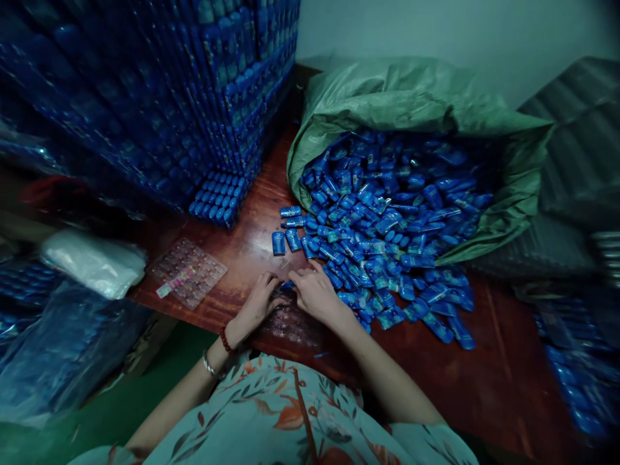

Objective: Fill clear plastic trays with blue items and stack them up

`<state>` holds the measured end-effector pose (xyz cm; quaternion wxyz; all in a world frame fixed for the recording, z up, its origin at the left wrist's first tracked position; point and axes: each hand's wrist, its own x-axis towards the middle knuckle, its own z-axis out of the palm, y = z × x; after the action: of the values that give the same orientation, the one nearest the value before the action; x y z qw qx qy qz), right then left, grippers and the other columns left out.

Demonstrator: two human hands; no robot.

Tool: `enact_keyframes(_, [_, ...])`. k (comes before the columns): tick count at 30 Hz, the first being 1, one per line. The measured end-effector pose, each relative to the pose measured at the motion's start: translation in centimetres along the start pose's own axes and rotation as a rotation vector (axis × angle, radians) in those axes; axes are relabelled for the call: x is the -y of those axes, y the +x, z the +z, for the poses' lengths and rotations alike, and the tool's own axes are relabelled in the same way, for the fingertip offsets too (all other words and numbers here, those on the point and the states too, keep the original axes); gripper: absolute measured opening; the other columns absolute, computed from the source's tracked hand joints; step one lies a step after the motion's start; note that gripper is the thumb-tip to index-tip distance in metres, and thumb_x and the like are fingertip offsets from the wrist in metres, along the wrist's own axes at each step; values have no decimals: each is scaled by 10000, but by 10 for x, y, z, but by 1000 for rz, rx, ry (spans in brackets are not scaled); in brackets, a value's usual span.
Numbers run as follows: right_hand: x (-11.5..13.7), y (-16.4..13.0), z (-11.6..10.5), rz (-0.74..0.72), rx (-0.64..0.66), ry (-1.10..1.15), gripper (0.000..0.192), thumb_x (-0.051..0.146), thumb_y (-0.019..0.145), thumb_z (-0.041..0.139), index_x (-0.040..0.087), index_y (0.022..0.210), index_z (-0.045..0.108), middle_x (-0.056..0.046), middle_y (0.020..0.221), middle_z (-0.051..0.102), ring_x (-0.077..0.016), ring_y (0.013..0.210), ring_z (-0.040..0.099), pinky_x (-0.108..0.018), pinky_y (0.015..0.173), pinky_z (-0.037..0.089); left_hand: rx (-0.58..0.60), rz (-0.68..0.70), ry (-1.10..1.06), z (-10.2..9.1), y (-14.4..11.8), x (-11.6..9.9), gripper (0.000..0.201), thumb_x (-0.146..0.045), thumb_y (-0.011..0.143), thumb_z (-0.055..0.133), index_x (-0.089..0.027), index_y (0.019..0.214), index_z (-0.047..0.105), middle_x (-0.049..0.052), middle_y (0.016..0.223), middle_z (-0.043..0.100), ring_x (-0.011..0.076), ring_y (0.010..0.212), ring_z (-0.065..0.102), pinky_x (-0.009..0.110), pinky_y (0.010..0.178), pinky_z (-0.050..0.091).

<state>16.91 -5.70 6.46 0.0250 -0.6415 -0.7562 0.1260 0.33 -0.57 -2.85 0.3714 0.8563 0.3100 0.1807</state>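
My left hand (264, 298) and my right hand (316, 292) are close together near the table's front edge. A small blue packaged piece (288, 285) shows between their fingertips, and my right fingers are closed on it. The left fingers curl in beside it; what they grip is hidden. Beneath both hands lies a clear plastic blister tray (293, 328) with moulded pockets. Several blue packs (278, 243) lie just beyond my fingers. To the right, a big heap of the same blue packs (382, 223) spills from a green woven sack (421, 103).
Tall stacks of filled blue trays (232, 97) rise at the left back. Another clear tray (191, 271) with a colourful strip on it lies on the reddish wooden table (254, 219). A plastic-wrapped bundle (94, 261) sits at the left edge. Dark ridged sheets (576, 142) stand at the right.
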Motion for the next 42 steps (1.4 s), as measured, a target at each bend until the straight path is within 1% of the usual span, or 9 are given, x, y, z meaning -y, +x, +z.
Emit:
enact_keyframes(10, [17,9,0,-61,102,-52,328,120,737,605,107,1061,652,-104,869,701,-209,872,647,-380,1124,181,34,-37,-8,4,-1,-4,251,-169,807,603,-192,1052,552,82,1100,488,245,1041,469,447,918,441])
enact_keyframes(15, [-13,15,-10,-96,109,142,182,254,858,564,202,986,682,-58,878,720,-196,895,652,-339,997,359,2,0,-81,-8,4,1,366,-290,784,672,-200,1117,549,80,1109,522,240,1053,500,405,918,448])
enact_keyframes(21, [-48,67,-10,323,-76,68,301,302,932,452,199,1196,554,-110,1126,651,-239,1021,618,-307,815,452,-202,-39,-128,-43,69,21,335,-356,871,555,-169,1148,535,81,1078,555,203,981,563,350,868,472])
enact_keyframes(28, [-43,108,-1,316,0,93,452,204,801,621,169,1231,484,-160,1142,618,-273,983,625,-341,786,473,62,11,68,-54,141,33,320,-302,733,702,-159,1008,623,75,974,589,230,921,551,367,857,454])
enact_keyframes(32, [-53,65,-11,277,-128,248,378,207,820,564,211,1191,486,-82,1100,630,-239,975,614,-327,789,471,100,-5,80,-65,122,45,306,-261,695,708,-156,974,637,68,936,597,209,856,552,328,814,456])
enact_keyframes(35, [-48,1,-14,310,-271,788,392,309,817,566,221,1187,471,-3,838,641,-161,633,612,-268,580,475,78,-61,82,-75,92,54,381,-282,690,690,-122,1029,625,88,940,604,225,856,555,341,802,453])
enact_keyframes(38, [-24,-61,-2,291,22,1234,402,383,795,593,234,1161,517,48,648,590,-129,491,560,-233,468,436,45,-171,-2,-81,63,54,340,-299,691,657,-121,980,643,84,933,629,230,862,577,342,802,455])
enact_keyframes(40, [-5,-86,15,306,52,1207,317,359,772,629,227,1058,589,48,638,585,-112,508,545,-215,481,422,-22,-250,-74,-81,48,48,284,-308,686,642,-143,916,647,65,909,642,221,855,585,337,801,457])
enact_keyframes(42, [6,-96,34,357,-91,1063,236,336,759,645,214,960,627,22,735,626,-105,566,542,-214,528,426,-130,-315,-161,-79,39,39,254,-335,673,649,-160,855,625,42,851,637,204,815,585,325,772,464])
